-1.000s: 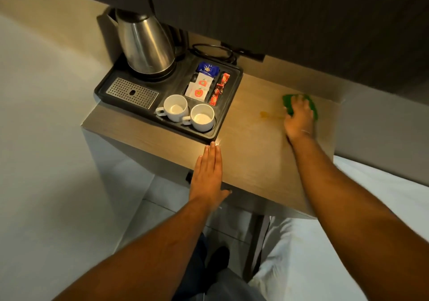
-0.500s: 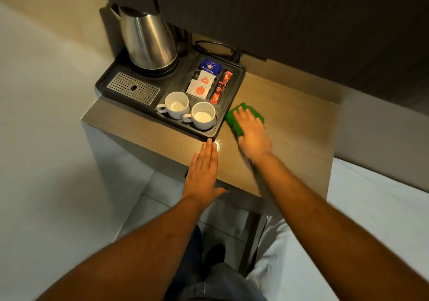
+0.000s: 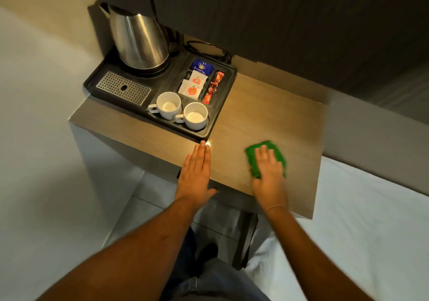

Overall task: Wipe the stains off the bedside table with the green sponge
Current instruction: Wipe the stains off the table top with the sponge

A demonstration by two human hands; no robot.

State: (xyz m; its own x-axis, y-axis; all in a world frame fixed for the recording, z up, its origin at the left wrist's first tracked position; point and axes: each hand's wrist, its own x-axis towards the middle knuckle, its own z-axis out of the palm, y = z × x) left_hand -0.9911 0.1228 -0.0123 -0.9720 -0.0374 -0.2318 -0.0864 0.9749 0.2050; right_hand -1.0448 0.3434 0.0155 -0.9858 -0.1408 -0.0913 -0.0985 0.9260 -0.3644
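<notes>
Your right hand (image 3: 269,173) lies flat on the green sponge (image 3: 265,158), palm pressing it onto the bench (image 3: 267,105); nothing is pinched, so your grip there is a spread, open-fingered press rather than a closed hold. The sponge sits toward the front of the bare wood, at about 4 o'clock from the black tray (image 3: 162,87) and well clear of it, with its far edge and both sides showing green around your fingers. Your left hand (image 3: 196,173) rests open and empty near the front edge, fingertips at roughly 6 o'clock from the tray's near corner, steadying you. Judging by its look, the sponge is light, soft and compressible, so it should squash and drag under pressure and may roll or fold at the leading edge if you push only from the heel of your palm; keep your fingers spread over its middle and hold the pressure even. The bench looks smooth (probably a laminate), so the sponge could slide easily when damp. No stain stands out on the wood from here, though the warm light and motion blur may hide faint marks. When you sweep toward 10 o'clock, mind the two white cups (image 3: 182,111) and the kettle (image 3: 139,40) on the tray.
</notes>
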